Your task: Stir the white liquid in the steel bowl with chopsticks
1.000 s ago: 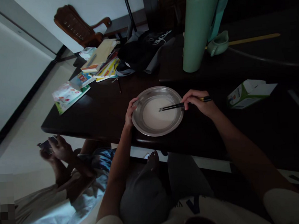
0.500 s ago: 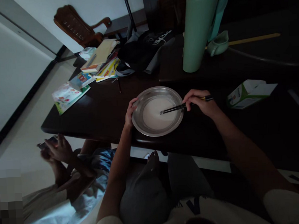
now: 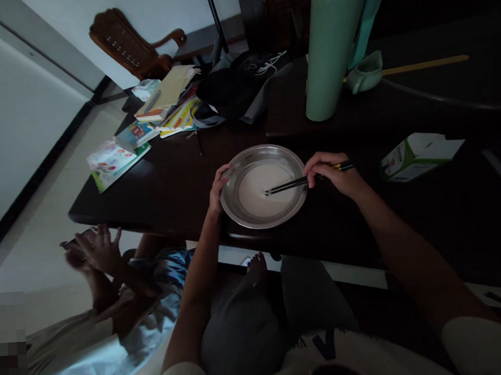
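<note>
A round metal bowl [image 3: 264, 221] rests near the front edge of the dark table, with a smooth whitish liquid [image 3: 260, 201] in its bottom. My left hand [image 3: 220, 189] grips the bowl's left rim, its fingers over the edge. Closed round a pair of black chopsticks [image 3: 290, 184], my right hand [image 3: 331, 172] hovers at the bowl's right rim. The chopsticks slant down to the left, and their tips dip into the liquid near the middle. Their gold-banded upper ends stick out past my right hand.
Behind the bowl stand a tall green bottle [image 3: 335, 52] and a small green pitcher [image 3: 366, 74]. An open green-and-white carton [image 3: 418, 156] lies right. Books [image 3: 170, 93] and a black bag [image 3: 231, 92] occupy the back left. Another person's hands [image 3: 97, 250] hold a phone at left.
The chopsticks and my right hand have shifted slightly left, the tips moving a little down and left in the liquid. My left hand and the bowl stay put.
</note>
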Demonstrator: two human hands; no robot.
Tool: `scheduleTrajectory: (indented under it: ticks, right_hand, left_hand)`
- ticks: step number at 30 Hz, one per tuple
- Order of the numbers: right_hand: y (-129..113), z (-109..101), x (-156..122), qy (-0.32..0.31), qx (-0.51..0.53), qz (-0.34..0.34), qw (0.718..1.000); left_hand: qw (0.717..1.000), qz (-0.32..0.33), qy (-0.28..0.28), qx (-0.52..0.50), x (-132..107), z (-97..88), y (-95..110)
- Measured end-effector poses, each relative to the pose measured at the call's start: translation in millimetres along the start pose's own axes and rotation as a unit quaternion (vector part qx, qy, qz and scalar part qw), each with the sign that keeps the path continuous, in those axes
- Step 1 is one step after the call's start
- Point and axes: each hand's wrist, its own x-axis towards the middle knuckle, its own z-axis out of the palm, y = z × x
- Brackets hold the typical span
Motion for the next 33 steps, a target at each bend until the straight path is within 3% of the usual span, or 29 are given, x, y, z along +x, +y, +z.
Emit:
scheduleTrajectory:
  ticks: [4,11,18,24,30,33]
  right_hand:
    - [1.3,8.0,-1.2,-0.06,-0.007,0.015,0.998]
    - [-0.5,-0.7,0.7,0.009,-0.018,0.008,1.0]
    - [0.7,7.1,-0.9,-0.068,-0.015,0.017,0.997]
    - [0.0,-1.4,0.4,-0.006,-0.024,0.005,1.0]
    - [0.1,5.2,-0.9,-0.069,-0.016,0.016,0.997]
    - [0.8,7.2,-0.2,-0.065,-0.027,0.006,0.997]
  left_hand:
    - [1.0,-0.004,0.006,0.004,-1.0,0.8,0.0]
    - [1.0,-0.02,0.017,0.008,-0.6,1.4,1.8]
    - [1.0,-0.01,0.012,-0.01,-1.1,3.7,2.5]
    - [1.0,-0.012,0.006,-0.008,-1.0,4.2,2.8]
    - [1.0,0.0,-0.003,0.004,-1.9,2.8,1.8]
    - [1.0,-0.005,0.009,0.005,-0.9,2.6,1.5]
